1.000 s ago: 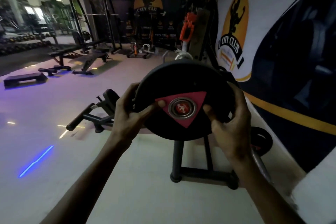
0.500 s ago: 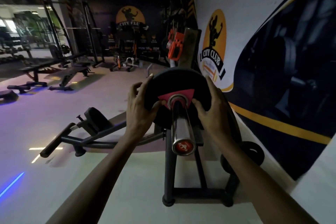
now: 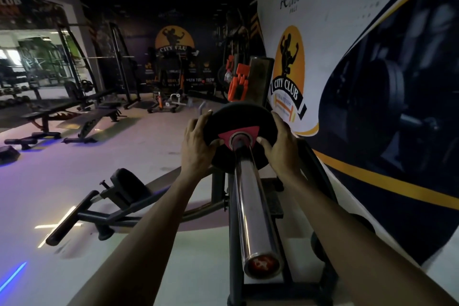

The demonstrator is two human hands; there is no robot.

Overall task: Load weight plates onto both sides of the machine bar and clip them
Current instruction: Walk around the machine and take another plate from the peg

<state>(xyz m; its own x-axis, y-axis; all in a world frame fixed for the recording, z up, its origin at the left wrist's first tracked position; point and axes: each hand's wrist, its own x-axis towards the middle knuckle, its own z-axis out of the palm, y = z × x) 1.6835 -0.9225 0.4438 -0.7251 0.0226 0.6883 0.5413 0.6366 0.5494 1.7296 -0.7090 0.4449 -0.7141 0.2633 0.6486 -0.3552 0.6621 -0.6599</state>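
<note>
Black rubber fills the middle of the view: the weight plate (image 3: 239,140) sits on the chrome bar (image 3: 253,206), far along it, with the bar running through its centre hole and stretching back toward the camera. The bar's near end shows a red cap (image 3: 262,264). A pink triangle (image 3: 239,134) marks the plate's face around the hole.

Both hands are on that plate. The left hand (image 3: 197,146) clasps its left rim, fingers curled over the top edge and the thumb laid across the face just beside the triangle. The right hand (image 3: 282,145) mirrors it on the right rim, fingers wrapped over the edge, thumb pressing the face close to the hole. The plate lies squarely between the two palms, arms reaching out long on either side of the bar.

Below the bar stands a dark metal frame (image 3: 234,243). To the left, lower down, a padded bench (image 3: 129,186) lies on the pale floor (image 3: 124,146). On the right, a wall banner (image 3: 347,57) runs alongside.
</note>
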